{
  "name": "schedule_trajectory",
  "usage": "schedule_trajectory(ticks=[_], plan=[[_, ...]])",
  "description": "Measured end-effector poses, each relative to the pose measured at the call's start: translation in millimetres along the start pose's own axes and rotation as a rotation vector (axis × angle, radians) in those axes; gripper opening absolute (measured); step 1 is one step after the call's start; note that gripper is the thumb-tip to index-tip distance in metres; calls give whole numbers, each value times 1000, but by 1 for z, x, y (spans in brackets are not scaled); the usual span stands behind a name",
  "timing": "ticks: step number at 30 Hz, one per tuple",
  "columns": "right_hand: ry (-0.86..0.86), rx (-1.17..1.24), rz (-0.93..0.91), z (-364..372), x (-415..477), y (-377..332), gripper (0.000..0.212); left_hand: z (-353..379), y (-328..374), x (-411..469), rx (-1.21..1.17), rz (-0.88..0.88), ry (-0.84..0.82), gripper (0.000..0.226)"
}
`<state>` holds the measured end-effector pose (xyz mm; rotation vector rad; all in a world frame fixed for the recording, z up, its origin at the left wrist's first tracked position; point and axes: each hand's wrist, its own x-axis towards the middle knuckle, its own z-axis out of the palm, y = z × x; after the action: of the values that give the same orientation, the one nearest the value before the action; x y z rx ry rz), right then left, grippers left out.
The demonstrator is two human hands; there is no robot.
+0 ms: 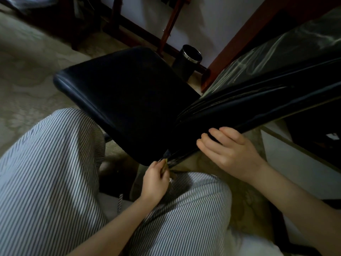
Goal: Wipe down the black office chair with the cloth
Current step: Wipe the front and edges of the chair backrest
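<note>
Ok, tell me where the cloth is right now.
Head view, lower centre: the cloth is pinched in the left hand at the seam where seat meets backrest.

Black chair in middle of scene, seen from above. Flat, smooth, dark seat with rounded corners, spread toward far left. Glossy back with light streaks, stretching away to the right, joined to seat at near corner. Small yellowish-brown cloth, mostly hidden, pinched in left hand just at that near junction, touching chair.
</note>
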<state>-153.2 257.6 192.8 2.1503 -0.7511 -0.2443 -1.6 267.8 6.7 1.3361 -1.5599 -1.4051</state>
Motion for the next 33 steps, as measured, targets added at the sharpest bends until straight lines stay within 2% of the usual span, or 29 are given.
schedule_trajectory(ticks=[4,9,14,16,19,21,25,28,31,33], plan=[[9,-2,-20,0,0,1,26,-2,33,-4,-155,96,56,31],[15,10,-16,0,0,0,26,0,68,-13,-267,308,123,39],[2,1,-24,1,1,0,22,6,48,-15,-97,416,93,53],[-1,-5,-23,0,1,0,23,8,30,-15,-17,406,77,57],[-1,3,-3,-1,2,-1,24,9,-1,-13,117,334,40,65],[-19,6,25,-4,3,-3,24,7,-20,-11,159,233,-9,63],[-122,17,106,-11,9,-23,29,9,-42,-8,25,-24,45,44],[-240,48,44,-10,7,-41,32,11,-45,-3,-105,-248,102,39],[-358,58,-5,-3,1,-50,38,8,-48,3,-161,-328,138,35],[-365,52,2,5,1,-52,37,8,-51,6,-158,-354,145,35]])
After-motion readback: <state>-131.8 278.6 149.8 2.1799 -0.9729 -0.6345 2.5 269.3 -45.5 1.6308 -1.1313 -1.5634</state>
